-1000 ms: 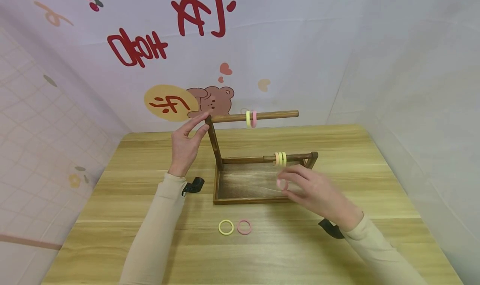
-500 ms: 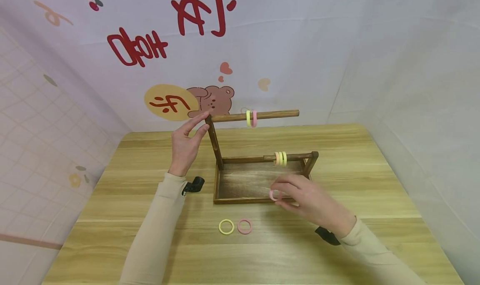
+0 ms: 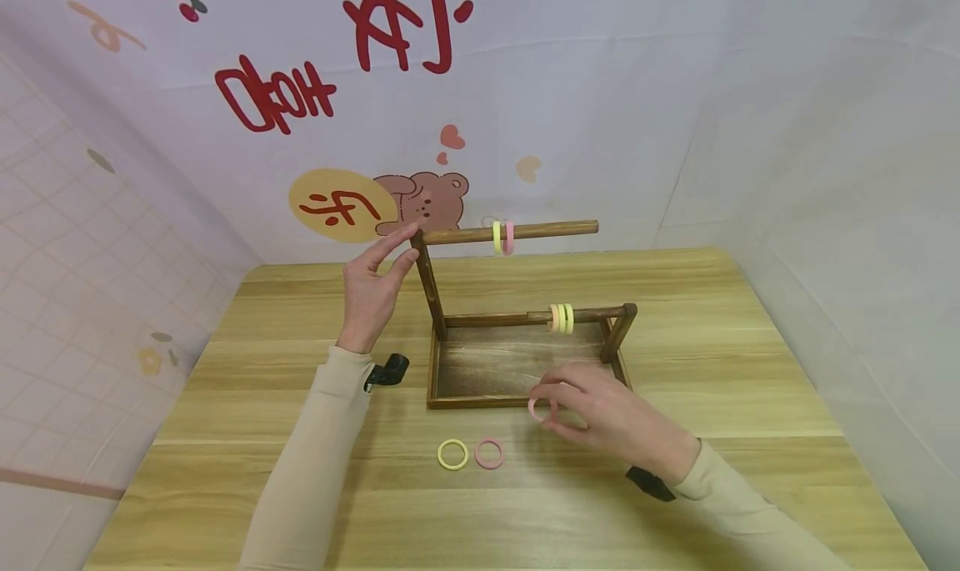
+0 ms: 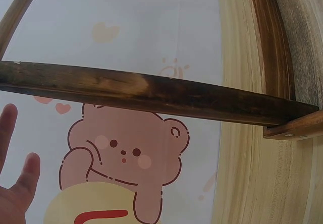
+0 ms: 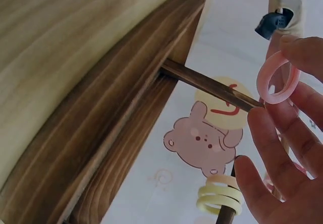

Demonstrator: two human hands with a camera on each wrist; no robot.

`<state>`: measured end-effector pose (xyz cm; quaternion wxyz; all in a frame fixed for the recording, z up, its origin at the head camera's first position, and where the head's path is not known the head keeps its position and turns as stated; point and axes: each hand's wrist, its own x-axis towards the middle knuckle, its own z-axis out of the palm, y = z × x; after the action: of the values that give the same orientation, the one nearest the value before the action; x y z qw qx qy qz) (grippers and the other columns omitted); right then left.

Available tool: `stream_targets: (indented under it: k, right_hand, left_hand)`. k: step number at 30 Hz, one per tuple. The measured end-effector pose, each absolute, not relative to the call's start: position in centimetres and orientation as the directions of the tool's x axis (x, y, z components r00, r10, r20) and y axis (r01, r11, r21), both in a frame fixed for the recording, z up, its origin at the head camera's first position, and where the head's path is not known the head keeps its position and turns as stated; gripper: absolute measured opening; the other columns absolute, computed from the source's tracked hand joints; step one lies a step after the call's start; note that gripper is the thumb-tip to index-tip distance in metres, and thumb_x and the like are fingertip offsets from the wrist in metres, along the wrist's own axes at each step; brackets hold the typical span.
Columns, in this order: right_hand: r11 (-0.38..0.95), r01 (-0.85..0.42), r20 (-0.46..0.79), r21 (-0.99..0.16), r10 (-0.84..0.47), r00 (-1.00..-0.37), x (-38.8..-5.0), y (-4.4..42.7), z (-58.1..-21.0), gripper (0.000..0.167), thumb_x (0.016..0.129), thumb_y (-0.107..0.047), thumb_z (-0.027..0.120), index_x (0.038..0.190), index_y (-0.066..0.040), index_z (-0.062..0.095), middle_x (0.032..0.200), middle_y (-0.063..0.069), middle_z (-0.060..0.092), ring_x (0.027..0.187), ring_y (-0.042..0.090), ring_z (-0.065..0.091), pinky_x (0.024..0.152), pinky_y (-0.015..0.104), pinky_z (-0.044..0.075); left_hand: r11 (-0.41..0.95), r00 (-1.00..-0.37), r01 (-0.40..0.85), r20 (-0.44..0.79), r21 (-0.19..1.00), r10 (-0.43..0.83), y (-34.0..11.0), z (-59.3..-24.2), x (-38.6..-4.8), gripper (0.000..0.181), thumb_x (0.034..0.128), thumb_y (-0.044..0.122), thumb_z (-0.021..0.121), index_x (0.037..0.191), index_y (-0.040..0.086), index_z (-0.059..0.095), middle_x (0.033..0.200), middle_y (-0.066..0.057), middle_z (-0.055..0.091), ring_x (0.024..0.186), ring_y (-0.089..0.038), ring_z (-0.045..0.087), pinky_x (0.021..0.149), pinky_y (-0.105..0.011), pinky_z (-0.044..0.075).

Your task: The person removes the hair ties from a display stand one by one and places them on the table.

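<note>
My right hand (image 3: 607,417) pinches a pink ring (image 5: 268,94) between thumb and fingertips, over the front edge of a dark wooden rack (image 3: 480,403). My left hand (image 3: 370,292) reaches to the top of the rack's tall left post (image 3: 429,292), index fingertip at its corner and thumb just below. In the left wrist view its fingers are fairly straight. A yellow ring (image 3: 497,237) and a pink ring (image 3: 509,237) hang on the upper bar. The lower bar carries a peach ring (image 3: 553,318) and two yellow rings (image 3: 568,318).
A yellow ring (image 3: 441,464) and a pink ring (image 3: 477,463) lie flat side by side on the wooden table (image 3: 375,504), in front of the rack. A short right post (image 3: 618,333) holds the lower bar. Behind the table hangs a printed cloth (image 3: 600,96).
My right hand has moved left and toward the front with the pink ring, from beside the lower bar to the rack's front edge. The left hand has stayed still.
</note>
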<state>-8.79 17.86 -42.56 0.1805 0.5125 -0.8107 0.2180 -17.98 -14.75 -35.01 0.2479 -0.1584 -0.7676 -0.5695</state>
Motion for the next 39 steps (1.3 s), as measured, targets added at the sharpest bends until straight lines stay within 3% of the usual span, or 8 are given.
stream_targets:
  k: [8,31,39]
  right_hand:
    - [0.376,-0.913,0.516,-0.155,-0.758,-0.4,-8.5,17.3,-43.3,0.041,0.08,-0.019,0.088,0.117,-0.012,0.072,0.113,-0.003,0.068,0.103,0.015,0.064,0.094,0.035,0.054]
    - [0.371,-0.911,0.378,-0.179,-0.829,-0.412,-7.9,16.1,-44.6,0.039,0.084,-0.024,0.086,0.119,-0.014,0.072,0.117,-0.003,0.068,0.105,0.014,0.065,0.095,0.036,0.056]
    - [0.367,-0.894,0.33,-0.259,-0.836,-0.438,-7.8,15.8,-45.1,0.042,0.083,-0.019,0.087,0.121,-0.011,0.072,0.118,-0.002,0.067,0.102,0.009,0.063,0.095,0.027,0.055]
  left_hand:
    - [0.295,-0.831,0.518,0.554,0.803,-0.048,-14.7,-35.0,-18.0,0.034,0.0975,-0.001,0.069,0.131,-0.002,0.07,0.133,-0.018,0.068,0.133,-0.027,0.059,0.115,-0.041,0.042]
    - [0.294,-0.823,0.533,0.567,0.793,-0.039,-14.7,-34.9,-18.0,0.033,0.0972,-0.002,0.069,0.131,-0.002,0.07,0.133,-0.016,0.068,0.133,-0.025,0.059,0.114,-0.037,0.043]
    - [0.289,-0.823,0.533,0.566,0.795,-0.039,-14.8,-35.0,-18.0,0.033,0.0974,-0.002,0.069,0.131,-0.001,0.07,0.132,-0.016,0.068,0.133,-0.024,0.059,0.114,-0.037,0.043]
